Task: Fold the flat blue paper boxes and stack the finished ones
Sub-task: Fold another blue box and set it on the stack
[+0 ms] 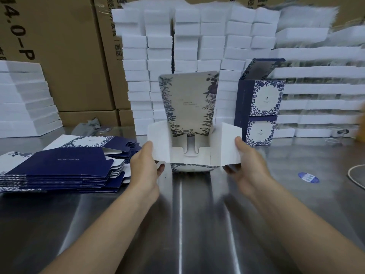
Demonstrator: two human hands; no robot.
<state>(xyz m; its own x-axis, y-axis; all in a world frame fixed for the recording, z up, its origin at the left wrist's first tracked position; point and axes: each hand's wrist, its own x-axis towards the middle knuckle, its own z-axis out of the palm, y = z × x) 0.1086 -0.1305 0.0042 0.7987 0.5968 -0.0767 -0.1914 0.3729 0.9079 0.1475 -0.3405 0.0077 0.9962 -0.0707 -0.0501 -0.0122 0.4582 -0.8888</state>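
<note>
Left hand (145,165) pinches the white left side flap (158,143) of a half-folded box (194,153), thumb lying on the flap's inner face and the curled fingers tucked beneath its lower edge; the right hand (246,161) grips the right side flap (230,143) the same way, thumb on top and fingers under. Both flaps are spread outward. The box stands open-topped at the middle of the steel bench (197,224), its white inside and locked bottom tabs showing, and its long lid flap (189,103) with a blue floral border stands upright on the far side. A pile of flat blue boxes (65,165) lies near the left edge of the bench, well apart from the left hand's wrist but close to its knuckles. Two finished boxes (260,111) are stacked one on the other to the right of the lid flap, toward the far edge; the upper one's lid looks raised. An oval blue sticker (308,177) lies flat on the bench right of the right hand, and a pale cord (355,175) curves in at the right edge. Stacks of white trays (187,46) rise along the far edge, with brown cartons (69,56) behind them on the left
</note>
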